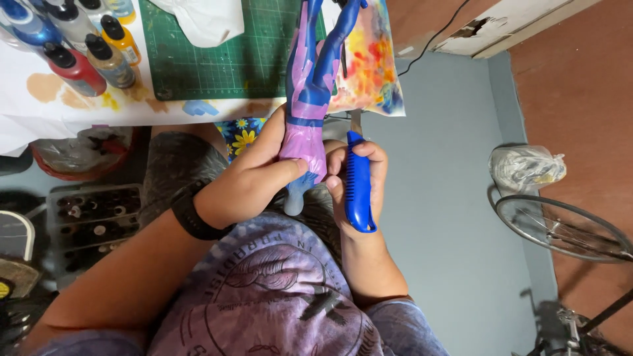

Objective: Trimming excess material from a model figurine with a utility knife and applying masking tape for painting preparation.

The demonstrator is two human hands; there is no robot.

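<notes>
Purple-and-blue painted figure (308,99) runs 12-to-6 o'clock; left hand (254,178) pinches its lower end, while right hand (356,181), at 3 o'clock, is clenched around a parallel blue utility knife (359,191).

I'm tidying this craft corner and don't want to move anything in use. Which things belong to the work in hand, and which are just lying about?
In hand:
- purple and blue painted figure, held by the left hand
- blue plastic-handled knife, in the right hand

Lying about:
- ink bottles
- green cutting mat
- white cloth
- colourful painted sheet
- bicycle wheel
</notes>
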